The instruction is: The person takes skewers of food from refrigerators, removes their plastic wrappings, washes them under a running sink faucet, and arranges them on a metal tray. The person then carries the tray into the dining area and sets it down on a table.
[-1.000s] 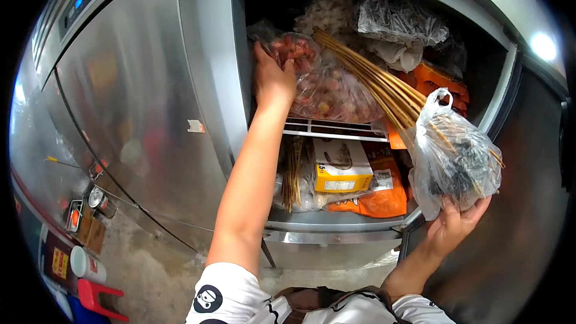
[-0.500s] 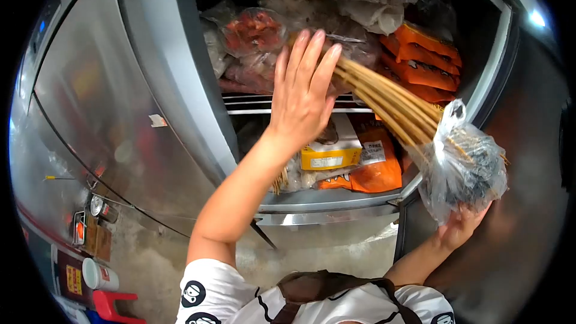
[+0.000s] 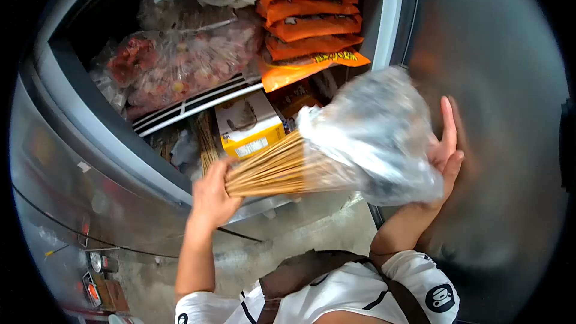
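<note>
My left hand [image 3: 215,194] is closed around the bare ends of a bundle of wooden skewers [image 3: 270,165]. The other end of the bundle runs into a knotted clear plastic bag [image 3: 366,144]. Dark contents show through the bag, too blurred to name. At the bag's far right side is my right hand [image 3: 445,153], fingers stretched out and apart, close to the steel door. Part of its palm is hidden behind the bag, and I cannot tell how much weight it bears. The bundle lies nearly level in front of the open refrigerator's lower shelf.
On the wire shelf [image 3: 198,107] lie bags of reddish meat [image 3: 198,54] and stacked orange packets [image 3: 312,21]. Below are a yellow-and-white box [image 3: 249,126] and more skewers [image 3: 206,141]. An open steel door [image 3: 498,144] stands at the right.
My left hand has moved down and now grips the skewer ends. The bagged bundle has swung level and leftward. My view has turned right, and my right hand's fingers have spread.
</note>
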A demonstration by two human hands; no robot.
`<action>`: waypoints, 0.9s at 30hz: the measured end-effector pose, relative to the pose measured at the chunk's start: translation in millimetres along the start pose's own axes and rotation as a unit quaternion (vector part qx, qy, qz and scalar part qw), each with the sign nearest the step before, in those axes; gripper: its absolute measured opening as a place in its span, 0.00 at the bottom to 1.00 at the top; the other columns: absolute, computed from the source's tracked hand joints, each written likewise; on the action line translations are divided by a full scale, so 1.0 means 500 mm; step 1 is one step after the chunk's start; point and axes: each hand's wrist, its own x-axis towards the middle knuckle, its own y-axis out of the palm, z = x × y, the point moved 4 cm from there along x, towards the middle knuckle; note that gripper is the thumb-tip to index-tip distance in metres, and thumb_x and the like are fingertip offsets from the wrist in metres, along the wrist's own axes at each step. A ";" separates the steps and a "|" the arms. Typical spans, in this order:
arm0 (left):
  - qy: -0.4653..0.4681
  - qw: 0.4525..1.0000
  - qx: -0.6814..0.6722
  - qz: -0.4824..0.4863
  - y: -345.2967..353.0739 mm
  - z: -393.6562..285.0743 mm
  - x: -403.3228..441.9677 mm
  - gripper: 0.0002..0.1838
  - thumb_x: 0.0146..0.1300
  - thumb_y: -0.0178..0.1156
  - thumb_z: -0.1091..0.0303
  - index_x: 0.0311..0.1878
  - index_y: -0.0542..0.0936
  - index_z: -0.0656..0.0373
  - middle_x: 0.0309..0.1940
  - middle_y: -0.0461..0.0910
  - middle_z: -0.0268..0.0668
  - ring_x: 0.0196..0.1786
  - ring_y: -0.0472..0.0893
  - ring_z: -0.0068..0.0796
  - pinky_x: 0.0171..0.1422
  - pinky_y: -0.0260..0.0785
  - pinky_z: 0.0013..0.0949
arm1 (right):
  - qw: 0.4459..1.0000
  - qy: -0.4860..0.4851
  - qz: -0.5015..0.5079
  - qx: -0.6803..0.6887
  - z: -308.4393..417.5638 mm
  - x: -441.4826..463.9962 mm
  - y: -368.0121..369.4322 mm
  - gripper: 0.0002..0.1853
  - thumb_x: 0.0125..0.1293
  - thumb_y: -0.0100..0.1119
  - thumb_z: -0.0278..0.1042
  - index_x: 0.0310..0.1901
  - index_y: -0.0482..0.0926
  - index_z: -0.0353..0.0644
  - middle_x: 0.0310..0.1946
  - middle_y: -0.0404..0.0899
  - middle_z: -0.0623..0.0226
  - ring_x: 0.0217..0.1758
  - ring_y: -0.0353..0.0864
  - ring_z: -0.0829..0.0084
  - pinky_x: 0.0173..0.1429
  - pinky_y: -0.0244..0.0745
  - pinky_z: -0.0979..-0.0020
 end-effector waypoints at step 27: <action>-0.236 0.689 -0.653 -0.206 0.089 -0.073 -0.471 0.31 0.61 0.53 0.43 0.45 0.70 0.68 0.21 0.72 0.39 0.18 0.68 0.21 0.20 0.62 0.22 | 0.778 0.211 0.581 0.108 -0.187 -0.399 0.362 0.26 0.54 0.64 0.26 0.56 0.69 0.34 0.49 0.76 0.58 0.49 0.75 0.72 0.53 0.70 0.70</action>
